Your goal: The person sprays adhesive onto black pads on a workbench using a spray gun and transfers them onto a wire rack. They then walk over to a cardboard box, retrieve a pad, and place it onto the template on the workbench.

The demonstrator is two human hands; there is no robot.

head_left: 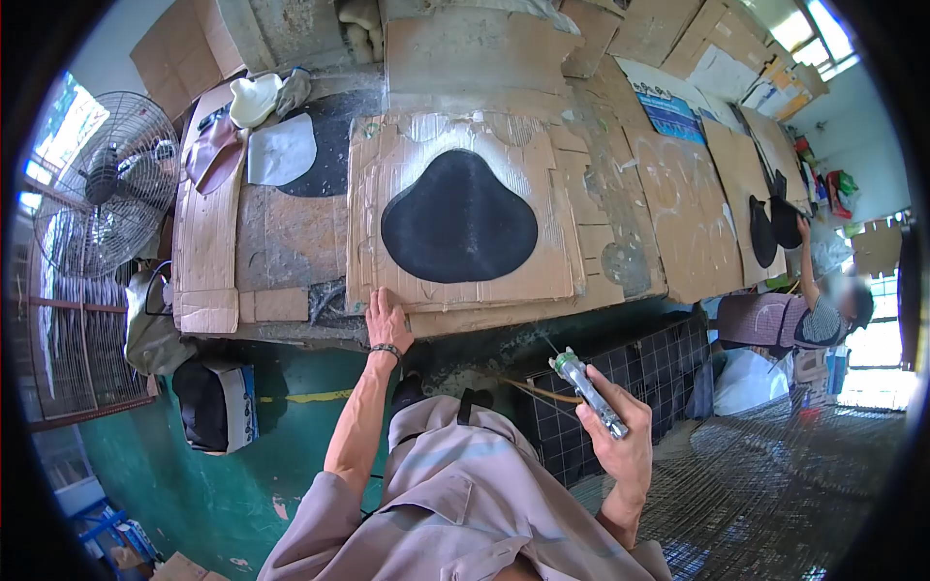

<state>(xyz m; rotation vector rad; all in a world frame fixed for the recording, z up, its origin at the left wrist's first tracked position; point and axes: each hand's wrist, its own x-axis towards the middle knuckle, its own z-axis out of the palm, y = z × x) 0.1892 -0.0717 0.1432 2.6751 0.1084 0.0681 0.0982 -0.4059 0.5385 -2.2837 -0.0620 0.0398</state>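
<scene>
A rounded black pad (460,221) lies flat on cardboard (436,296); spray gun (593,395) tilted.

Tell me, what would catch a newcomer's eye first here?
The big black pad lying on a cardboard sheet, top centre, stands out first. Below it, the left hand rests at the sheet's near edge and the right hand holds a metal tool. A large fan stands far left.

Daylight glares through side windows (880,334), and fisheye distortion bends the edges.
</scene>
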